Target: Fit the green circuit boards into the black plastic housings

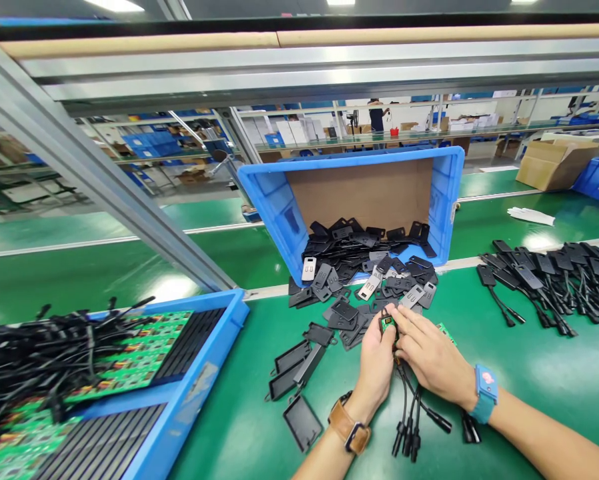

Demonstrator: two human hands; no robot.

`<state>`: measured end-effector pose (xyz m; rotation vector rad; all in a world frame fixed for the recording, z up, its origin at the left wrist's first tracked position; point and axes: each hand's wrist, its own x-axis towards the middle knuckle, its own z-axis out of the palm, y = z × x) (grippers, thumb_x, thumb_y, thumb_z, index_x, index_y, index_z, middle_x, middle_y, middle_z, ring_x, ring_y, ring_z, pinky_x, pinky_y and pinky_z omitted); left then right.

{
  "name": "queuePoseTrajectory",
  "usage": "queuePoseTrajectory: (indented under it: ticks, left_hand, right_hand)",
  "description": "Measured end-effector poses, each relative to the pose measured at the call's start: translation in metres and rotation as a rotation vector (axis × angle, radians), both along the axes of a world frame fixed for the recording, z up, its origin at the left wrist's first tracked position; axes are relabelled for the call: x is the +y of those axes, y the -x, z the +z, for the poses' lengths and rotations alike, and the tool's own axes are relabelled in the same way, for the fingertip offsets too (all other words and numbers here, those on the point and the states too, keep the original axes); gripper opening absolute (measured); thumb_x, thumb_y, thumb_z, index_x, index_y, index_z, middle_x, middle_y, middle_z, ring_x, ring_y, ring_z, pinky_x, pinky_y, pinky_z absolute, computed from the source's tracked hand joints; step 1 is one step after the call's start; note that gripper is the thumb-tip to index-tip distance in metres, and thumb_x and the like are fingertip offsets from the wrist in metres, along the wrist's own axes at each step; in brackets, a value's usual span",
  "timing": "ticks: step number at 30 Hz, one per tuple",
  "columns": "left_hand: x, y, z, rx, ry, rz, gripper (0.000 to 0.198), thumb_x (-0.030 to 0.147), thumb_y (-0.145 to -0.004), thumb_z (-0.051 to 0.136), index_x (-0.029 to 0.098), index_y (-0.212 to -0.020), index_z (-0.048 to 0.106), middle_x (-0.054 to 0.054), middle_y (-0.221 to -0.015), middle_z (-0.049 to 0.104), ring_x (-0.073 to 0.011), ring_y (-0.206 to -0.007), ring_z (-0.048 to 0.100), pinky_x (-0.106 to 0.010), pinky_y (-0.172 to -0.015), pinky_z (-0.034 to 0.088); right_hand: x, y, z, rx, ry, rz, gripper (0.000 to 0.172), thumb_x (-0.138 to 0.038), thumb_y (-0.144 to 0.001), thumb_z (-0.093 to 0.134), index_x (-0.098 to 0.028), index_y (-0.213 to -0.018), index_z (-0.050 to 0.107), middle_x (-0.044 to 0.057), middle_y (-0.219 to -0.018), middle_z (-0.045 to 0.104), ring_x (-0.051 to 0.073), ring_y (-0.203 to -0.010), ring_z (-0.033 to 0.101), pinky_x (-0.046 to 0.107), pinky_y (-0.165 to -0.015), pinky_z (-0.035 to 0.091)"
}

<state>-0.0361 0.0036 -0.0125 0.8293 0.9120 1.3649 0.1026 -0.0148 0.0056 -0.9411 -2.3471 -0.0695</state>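
My left hand (375,357) is closed around a small green circuit board (387,321) that seems to sit in a black case. Fingers of my right hand (424,350) press together on the same board from the other side and cover much of it. Black cables with plug ends (410,433) hang from it toward me. Part of another green board (445,331) shows behind my right hand. Left of my hands lie several open black case shells (303,421), and just beyond them a heap of flat black covers (344,313).
A blue crate (453,213) tipped on its side spills black covers onto the green table (249,413). At left stands a blue tray (214,360) of wired boards. Finished-looking cabled black units (544,273) are piled at right, near a white glove (531,216). A metal post (144,193) slants at left.
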Motion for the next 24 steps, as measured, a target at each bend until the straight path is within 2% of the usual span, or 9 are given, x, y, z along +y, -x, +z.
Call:
queuePoseTrajectory:
  ticks: [4, 7, 9, 11, 13, 15, 18, 22, 24]
  left_hand:
    - [0.002, 0.003, -0.001, 0.021, 0.039, 0.014, 0.041, 0.029, -0.076, 0.076, 0.021, -0.114, 0.067, -0.007, -0.103, 0.07, -0.0214, -0.098, 0.064, -0.032, -0.088, 0.049]
    - [0.002, 0.004, 0.002, 0.038, 0.032, -0.001, 0.039, 0.031, -0.076, 0.076, 0.02, -0.112, 0.067, -0.008, -0.103, 0.07, -0.0214, -0.096, 0.064, -0.032, -0.086, 0.049]
    - [0.0, 0.004, 0.005, 0.04, 0.012, -0.002, 0.038, 0.034, -0.077, 0.076, 0.019, -0.11, 0.067, -0.008, -0.103, 0.07, -0.0215, -0.095, 0.064, -0.032, -0.085, 0.049]
    - [-0.003, 0.003, 0.009, 0.02, -0.009, 0.002, 0.037, 0.037, -0.079, 0.074, 0.018, -0.11, 0.064, -0.008, -0.101, 0.069, -0.0208, -0.091, 0.064, -0.031, -0.083, 0.049]
    - [-0.006, 0.001, 0.013, -0.035, -0.02, 0.008, 0.037, 0.038, -0.082, 0.072, 0.018, -0.11, 0.061, -0.007, -0.096, 0.069, -0.0196, -0.087, 0.064, -0.032, -0.081, 0.049]
    - [-0.008, 0.0, 0.015, -0.109, -0.024, 0.018, 0.037, 0.04, -0.083, 0.07, 0.019, -0.111, 0.057, -0.005, -0.092, 0.068, -0.0187, -0.083, 0.064, -0.033, -0.081, 0.05]
    - [-0.007, -0.002, 0.014, -0.171, -0.05, 0.022, 0.036, 0.041, -0.085, 0.068, 0.02, -0.111, 0.054, -0.003, -0.089, 0.065, -0.0188, -0.082, 0.064, -0.035, -0.081, 0.05]
    - [-0.007, -0.003, 0.01, -0.127, -0.081, 0.04, 0.038, 0.044, -0.085, 0.068, 0.021, -0.112, 0.054, -0.003, -0.09, 0.063, -0.0191, -0.082, 0.064, -0.035, -0.08, 0.05]
    - [-0.007, -0.003, 0.009, -0.107, -0.1, 0.058, 0.036, 0.044, -0.086, 0.067, 0.022, -0.112, 0.054, -0.003, -0.091, 0.063, -0.0182, -0.082, 0.063, -0.035, -0.081, 0.05]
  right_hand:
    - [-0.002, 0.002, 0.001, 0.075, -0.047, 0.0, 0.014, -0.016, -0.098, 0.049, -0.017, -0.1, 0.063, 0.015, -0.121, 0.065, 0.028, -0.13, 0.05, 0.049, -0.102, 0.051]
    - [-0.001, 0.002, -0.001, 0.083, -0.069, 0.008, 0.014, -0.017, -0.099, 0.049, -0.017, -0.098, 0.063, 0.012, -0.106, 0.067, 0.027, -0.12, 0.055, 0.043, -0.095, 0.051]
    - [-0.002, 0.001, -0.002, 0.066, -0.084, -0.003, 0.013, -0.018, -0.099, 0.05, -0.017, -0.098, 0.063, 0.011, -0.099, 0.067, 0.026, -0.106, 0.059, 0.041, -0.086, 0.05]
    - [-0.002, 0.001, -0.004, 0.053, -0.085, -0.024, 0.011, -0.021, -0.099, 0.051, -0.017, -0.098, 0.062, 0.009, -0.093, 0.067, 0.024, -0.089, 0.06, 0.038, -0.077, 0.047]
    - [-0.004, 0.002, -0.005, 0.077, -0.042, -0.047, 0.011, -0.024, -0.099, 0.052, -0.018, -0.098, 0.061, 0.008, -0.089, 0.067, 0.023, -0.082, 0.058, 0.036, -0.072, 0.042]
    - [-0.007, 0.004, -0.005, 0.138, 0.074, -0.085, 0.012, -0.028, -0.098, 0.053, -0.018, -0.094, 0.059, 0.007, -0.087, 0.066, 0.021, -0.079, 0.057, 0.034, -0.069, 0.039]
    - [-0.01, 0.008, -0.002, 0.254, 0.374, -0.141, 0.017, -0.031, -0.096, 0.055, -0.02, -0.083, 0.055, 0.001, -0.073, 0.061, 0.016, -0.065, 0.053, 0.03, -0.061, 0.034]
    - [-0.01, 0.013, -0.003, 0.461, 0.804, -0.086, 0.032, -0.038, -0.099, 0.048, -0.02, -0.072, 0.052, -0.002, -0.059, 0.055, 0.012, -0.053, 0.047, 0.026, -0.054, 0.031]
    - [-0.01, 0.015, -0.006, 0.558, 0.92, -0.059, 0.038, -0.042, -0.099, 0.045, -0.019, -0.069, 0.051, -0.001, -0.058, 0.056, 0.013, -0.053, 0.048, 0.026, -0.054, 0.034]
